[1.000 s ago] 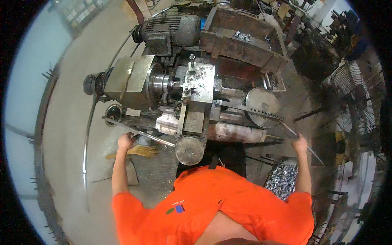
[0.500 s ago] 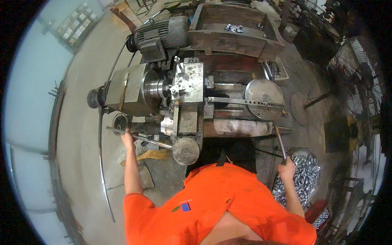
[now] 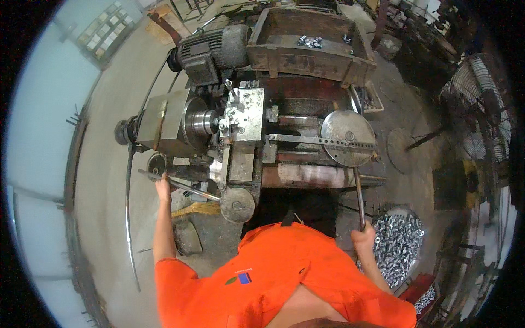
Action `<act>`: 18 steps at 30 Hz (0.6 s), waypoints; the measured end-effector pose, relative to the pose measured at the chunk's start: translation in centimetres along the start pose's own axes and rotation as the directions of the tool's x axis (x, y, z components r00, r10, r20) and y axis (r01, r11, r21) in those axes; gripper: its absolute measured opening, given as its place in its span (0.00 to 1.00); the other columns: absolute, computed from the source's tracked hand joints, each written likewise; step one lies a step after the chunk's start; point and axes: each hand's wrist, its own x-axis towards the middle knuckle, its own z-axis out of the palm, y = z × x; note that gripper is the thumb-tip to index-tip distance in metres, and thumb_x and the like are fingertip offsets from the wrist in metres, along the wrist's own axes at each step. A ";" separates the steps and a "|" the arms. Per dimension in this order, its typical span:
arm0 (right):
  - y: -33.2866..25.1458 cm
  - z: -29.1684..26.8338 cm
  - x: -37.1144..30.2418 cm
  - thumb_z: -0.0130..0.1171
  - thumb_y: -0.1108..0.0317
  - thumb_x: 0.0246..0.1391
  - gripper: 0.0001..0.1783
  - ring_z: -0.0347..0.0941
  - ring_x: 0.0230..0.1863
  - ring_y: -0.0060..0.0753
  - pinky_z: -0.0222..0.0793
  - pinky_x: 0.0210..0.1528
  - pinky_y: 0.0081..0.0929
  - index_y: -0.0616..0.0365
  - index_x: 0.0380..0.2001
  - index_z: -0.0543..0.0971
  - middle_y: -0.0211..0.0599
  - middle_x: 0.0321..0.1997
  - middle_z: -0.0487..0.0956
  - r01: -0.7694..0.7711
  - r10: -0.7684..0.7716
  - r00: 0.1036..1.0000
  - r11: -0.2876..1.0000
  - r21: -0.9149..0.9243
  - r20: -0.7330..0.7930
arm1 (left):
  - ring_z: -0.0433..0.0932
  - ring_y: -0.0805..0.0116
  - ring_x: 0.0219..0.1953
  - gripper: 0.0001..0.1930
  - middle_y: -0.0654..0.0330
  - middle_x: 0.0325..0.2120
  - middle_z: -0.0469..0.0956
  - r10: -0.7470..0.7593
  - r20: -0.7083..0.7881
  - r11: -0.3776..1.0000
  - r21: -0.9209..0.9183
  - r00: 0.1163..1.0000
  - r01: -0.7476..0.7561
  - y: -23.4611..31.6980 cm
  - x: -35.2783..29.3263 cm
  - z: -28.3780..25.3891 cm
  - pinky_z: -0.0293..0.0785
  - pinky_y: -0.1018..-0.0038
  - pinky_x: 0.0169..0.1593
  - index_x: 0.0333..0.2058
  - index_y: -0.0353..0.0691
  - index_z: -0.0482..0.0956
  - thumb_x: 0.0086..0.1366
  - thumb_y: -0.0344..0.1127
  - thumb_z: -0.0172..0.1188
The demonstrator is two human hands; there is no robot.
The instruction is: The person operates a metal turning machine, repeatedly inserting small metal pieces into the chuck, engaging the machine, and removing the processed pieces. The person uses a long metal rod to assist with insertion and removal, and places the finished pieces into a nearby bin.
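A lathe-like machine stands in front of me, with a shiny spindle chuck (image 3: 204, 122) facing a metal tool block (image 3: 246, 117). My left hand (image 3: 163, 188) is closed round a long metal lever (image 3: 194, 188), which runs to a small round disc (image 3: 237, 205). At the right, my right hand (image 3: 363, 238) grips a second lever (image 3: 359, 199), which slants up to a large round plate (image 3: 344, 128). A flat bar with holes (image 3: 301, 139) links that plate to the tool block's slide. Both hands' fingertips are partly hidden.
Behind the machine sit an electric motor (image 3: 213, 52) and a wooden box (image 3: 311, 60) with a few shiny metal parts. A heap of small metal parts (image 3: 396, 246) lies by my right arm. A fan (image 3: 478, 109) stands far right, a long rod (image 3: 129, 218) at left.
The right lever has swung left toward upright, with my right hand still on it. My left hand keeps its lever. The whole view has shifted slightly.
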 end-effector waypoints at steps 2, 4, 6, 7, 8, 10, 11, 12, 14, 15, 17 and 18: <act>1.6 -0.7 1.5 0.53 0.65 0.32 0.18 0.66 0.21 0.40 0.64 0.25 0.34 0.64 0.30 0.71 0.45 0.18 0.71 0.044 -0.047 0.998 0.996 -0.079 -0.045 | 0.73 0.63 0.12 0.19 0.55 0.15 0.71 0.006 -0.015 0.997 0.072 1.000 -0.005 -0.4 0.5 -0.9 0.73 0.70 0.14 0.27 0.29 0.70 0.58 0.44 0.53; 4.4 -1.9 3.6 0.54 0.65 0.31 0.24 0.69 0.23 0.47 0.66 0.28 0.36 0.65 0.37 0.74 0.49 0.20 0.73 0.080 -0.095 0.991 0.985 -0.156 -0.094 | 0.74 0.61 0.14 0.19 0.55 0.17 0.71 -0.050 -0.001 0.992 0.117 0.999 0.050 -1.1 1.2 -1.7 0.75 0.69 0.15 0.27 0.28 0.70 0.58 0.44 0.53; 5.0 -4.6 6.8 0.56 0.64 0.32 0.28 0.72 0.28 0.51 0.69 0.33 0.39 0.62 0.43 0.73 0.51 0.28 0.76 0.153 -0.210 0.969 0.925 -0.347 -0.133 | 0.76 0.61 0.16 0.20 0.55 0.17 0.71 -0.062 0.012 0.990 0.127 0.998 0.060 -1.8 1.9 -2.1 0.77 0.68 0.16 0.28 0.28 0.70 0.58 0.45 0.53; 5.6 -5.6 8.9 0.56 0.64 0.32 0.28 0.73 0.31 0.51 0.69 0.34 0.41 0.61 0.43 0.73 0.50 0.33 0.76 0.113 -0.188 0.975 0.879 -0.463 -0.118 | 0.76 0.61 0.17 0.19 0.56 0.17 0.71 -0.055 0.022 0.993 0.105 0.998 0.052 -1.9 2.0 -2.1 0.77 0.68 0.17 0.28 0.28 0.70 0.58 0.45 0.53; 6.3 -6.8 11.2 0.57 0.64 0.32 0.28 0.74 0.33 0.51 0.69 0.36 0.43 0.59 0.43 0.74 0.49 0.38 0.76 0.070 -0.160 0.981 0.816 -0.574 -0.108 | 0.76 0.61 0.17 0.19 0.56 0.17 0.71 -0.050 0.037 0.995 0.083 0.998 0.047 -2.1 2.0 -1.9 0.78 0.68 0.17 0.29 0.29 0.70 0.58 0.45 0.53; 7.3 -8.5 16.2 0.57 0.60 0.35 0.27 0.73 0.30 0.53 0.70 0.32 0.46 0.61 0.42 0.73 0.48 0.34 0.73 0.062 -0.154 0.985 0.739 -0.671 -0.079 | 0.76 0.62 0.19 0.20 0.55 0.19 0.72 -0.029 0.074 0.998 0.060 0.997 0.024 -2.0 1.6 -0.9 0.78 0.68 0.18 0.31 0.30 0.70 0.58 0.46 0.53; 7.4 -8.8 18.0 0.57 0.59 0.34 0.28 0.73 0.33 0.51 0.69 0.35 0.45 0.60 0.42 0.73 0.46 0.35 0.73 0.031 -0.159 0.978 0.747 -0.664 -0.134 | 0.76 0.63 0.20 0.21 0.54 0.21 0.72 -0.013 0.092 0.998 0.056 0.996 0.008 -1.6 1.1 -0.4 0.78 0.69 0.19 0.34 0.30 0.70 0.59 0.47 0.53; 7.1 -8.9 19.4 0.57 0.59 0.34 0.28 0.73 0.35 0.50 0.69 0.37 0.45 0.59 0.43 0.73 0.44 0.35 0.73 0.005 -0.167 0.968 0.756 -0.655 -0.185 | 0.77 0.63 0.21 0.22 0.53 0.22 0.73 0.002 0.105 0.999 0.051 0.994 -0.007 -1.6 0.9 -0.3 0.77 0.70 0.19 0.36 0.31 0.70 0.59 0.48 0.54; 6.1 -8.2 20.7 0.57 0.57 0.33 0.32 0.70 0.43 0.49 0.65 0.45 0.44 0.58 0.46 0.71 0.44 0.41 0.72 -0.044 -0.184 0.943 0.758 -0.650 -0.278 | 0.77 0.64 0.24 0.23 0.52 0.26 0.74 -0.088 0.198 0.995 0.056 0.976 0.079 -2.3 2.3 -1.7 0.76 0.70 0.23 0.40 0.33 0.70 0.60 0.51 0.52; 5.7 -7.7 20.8 0.57 0.57 0.32 0.33 0.68 0.47 0.49 0.64 0.49 0.44 0.58 0.48 0.71 0.44 0.44 0.72 -0.066 -0.191 0.928 0.760 -0.646 -0.320 | 0.77 0.64 0.25 0.24 0.51 0.28 0.74 -0.134 0.240 0.990 0.065 0.962 0.121 -3.0 3.0 -2.6 0.75 0.70 0.26 0.42 0.34 0.70 0.60 0.53 0.51; 3.5 -5.6 18.7 0.58 0.58 0.31 0.37 0.63 0.53 0.50 0.57 0.56 0.43 0.57 0.51 0.68 0.45 0.50 0.70 0.026 -0.299 0.885 0.796 -0.604 -0.356 | 0.77 0.64 0.28 0.25 0.53 0.29 0.75 -0.091 0.131 0.983 -0.145 0.987 0.109 -5.5 3.3 -4.5 0.73 0.69 0.31 0.42 0.36 0.71 0.62 0.55 0.49; 2.1 -4.5 17.3 0.58 0.58 0.30 0.39 0.60 0.56 0.50 0.54 0.59 0.43 0.56 0.53 0.67 0.46 0.53 0.68 0.068 -0.347 0.858 0.807 -0.587 -0.378 | 0.77 0.65 0.30 0.25 0.54 0.29 0.76 -0.079 0.079 0.964 -0.249 0.994 0.096 -6.6 3.3 -5.0 0.72 0.69 0.33 0.42 0.37 0.72 0.62 0.56 0.48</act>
